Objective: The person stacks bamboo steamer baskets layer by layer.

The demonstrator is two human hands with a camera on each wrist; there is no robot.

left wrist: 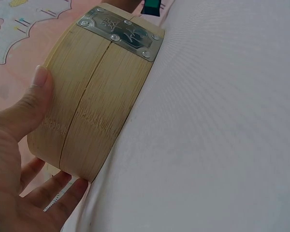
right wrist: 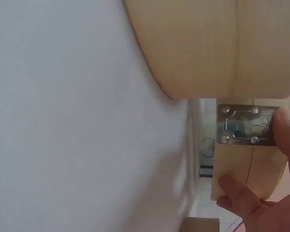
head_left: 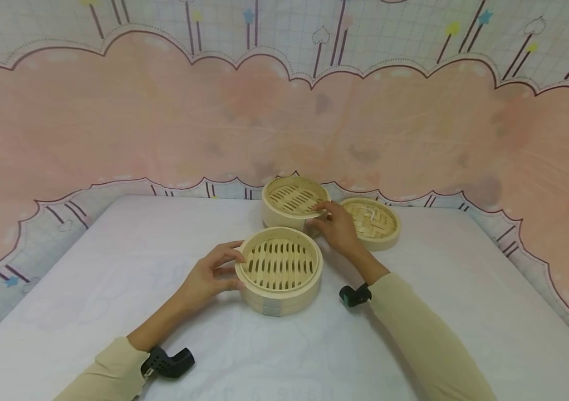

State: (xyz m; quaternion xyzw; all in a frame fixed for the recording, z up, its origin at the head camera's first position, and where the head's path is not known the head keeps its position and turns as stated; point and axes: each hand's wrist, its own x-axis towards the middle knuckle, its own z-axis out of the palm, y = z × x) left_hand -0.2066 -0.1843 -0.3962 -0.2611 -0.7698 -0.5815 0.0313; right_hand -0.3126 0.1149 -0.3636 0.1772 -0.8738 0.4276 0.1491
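In the head view, a round bamboo steamer basket (head_left: pixel 280 301) with a slatted base stands on the table, a metal plate on its front wall. My left hand (head_left: pixel 216 273) holds its left side between thumb and fingers; the left wrist view shows the thumb (left wrist: pixel 38 89) against the wall of that basket (left wrist: pixel 92 92). Behind it is a second bamboo steamer basket (head_left: pixel 276 216). Its right side is gripped by my right hand (head_left: pixel 334 225). In the right wrist view, thumb and fingers pinch this rear basket (right wrist: pixel 232 166) beside its metal plate (right wrist: pixel 246 124).
A woven bamboo lid (head_left: pixel 372 220) lies on the table to the right of the rear basket. White cloth covers the table (head_left: pixel 164 239). A patterned pink and white backdrop (head_left: pixel 214 122) rises behind the table's far edge.
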